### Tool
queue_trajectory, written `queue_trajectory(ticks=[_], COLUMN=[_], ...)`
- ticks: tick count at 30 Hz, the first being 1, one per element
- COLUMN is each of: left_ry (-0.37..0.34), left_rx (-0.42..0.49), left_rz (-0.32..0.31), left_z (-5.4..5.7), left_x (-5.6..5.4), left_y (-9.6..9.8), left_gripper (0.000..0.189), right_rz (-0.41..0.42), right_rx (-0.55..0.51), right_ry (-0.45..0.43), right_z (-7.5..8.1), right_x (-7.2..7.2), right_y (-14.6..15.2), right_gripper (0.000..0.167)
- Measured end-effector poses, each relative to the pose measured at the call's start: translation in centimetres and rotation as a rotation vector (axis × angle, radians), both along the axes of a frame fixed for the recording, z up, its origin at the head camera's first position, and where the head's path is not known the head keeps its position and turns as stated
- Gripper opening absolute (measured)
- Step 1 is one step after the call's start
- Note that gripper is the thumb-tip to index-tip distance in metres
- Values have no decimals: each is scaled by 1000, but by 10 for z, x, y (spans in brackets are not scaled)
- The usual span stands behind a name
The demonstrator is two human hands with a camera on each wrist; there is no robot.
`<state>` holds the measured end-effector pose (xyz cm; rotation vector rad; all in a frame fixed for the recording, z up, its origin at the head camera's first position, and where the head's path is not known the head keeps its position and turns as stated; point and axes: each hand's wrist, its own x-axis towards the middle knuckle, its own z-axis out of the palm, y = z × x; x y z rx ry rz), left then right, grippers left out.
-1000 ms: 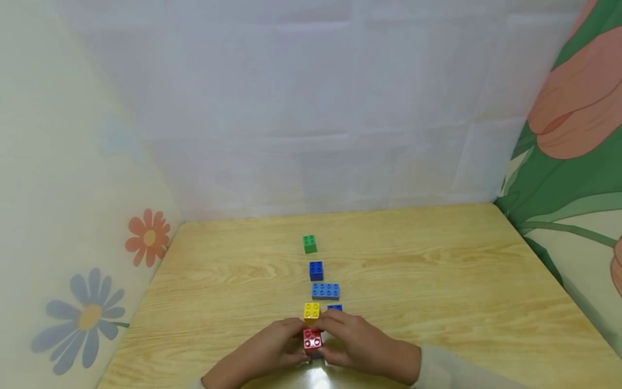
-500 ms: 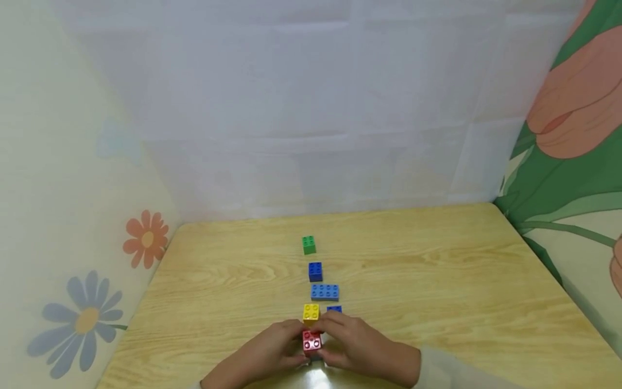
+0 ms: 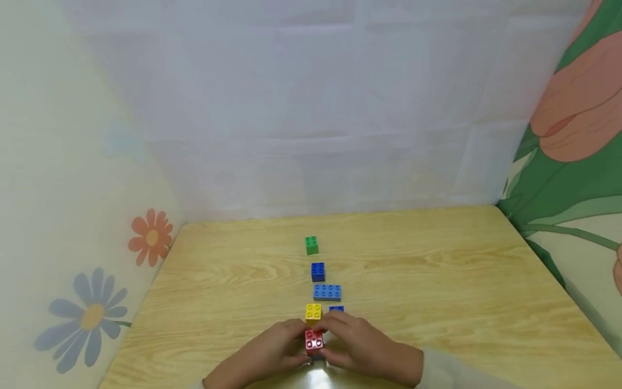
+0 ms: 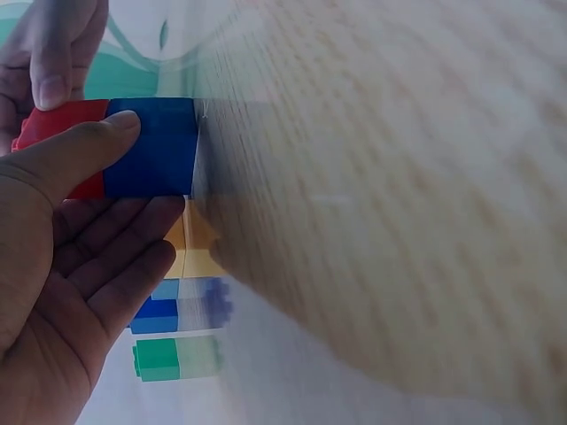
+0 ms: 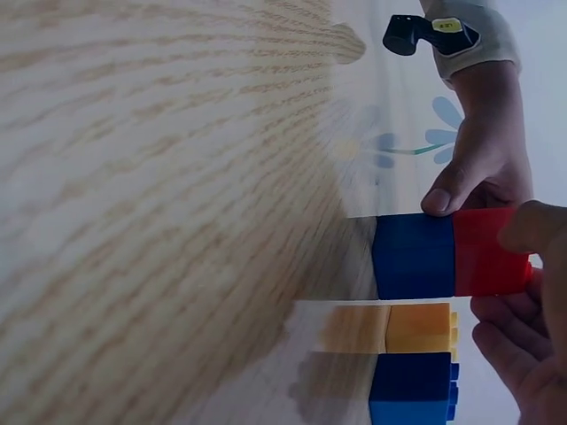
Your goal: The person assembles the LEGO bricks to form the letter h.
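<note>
A red toy brick (image 3: 313, 341) sits on top of a dark blue brick (image 4: 158, 159), which stands on the table. My left hand (image 3: 272, 348) grips the pair from the left, its thumb lying across the blue brick in the left wrist view and its fingers on the far side. From the right, my right hand (image 3: 362, 346) holds the red brick, with the thumb (image 5: 530, 226) against it in the right wrist view. Just behind the pair is a yellow brick (image 3: 313, 311). Another blue brick (image 3: 336, 309) is partly hidden by the right hand.
Farther back along the wooden table (image 3: 413, 270) stand a long light blue brick (image 3: 327, 292), a small dark blue brick (image 3: 318, 272) and a green brick (image 3: 311, 246). A white sheet (image 3: 311, 108) hangs behind the table, and flower-patterned panels flank it.
</note>
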<state>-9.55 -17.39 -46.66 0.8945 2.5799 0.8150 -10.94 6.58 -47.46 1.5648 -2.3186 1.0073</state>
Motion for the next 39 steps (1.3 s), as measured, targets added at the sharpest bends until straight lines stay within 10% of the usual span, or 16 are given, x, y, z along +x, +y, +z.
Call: queue_trajectory(ticks=[39], left_ry=[-69], left_rx=[-30], left_rz=[38], left_z=[2], left_x=[-3], left_y=[-4], left_gripper=[34], right_rz=[-138], right_rx=[-85], right_ry=[-102], right_z=[9], right_x=[-6], right_y=[19], right_gripper=[55])
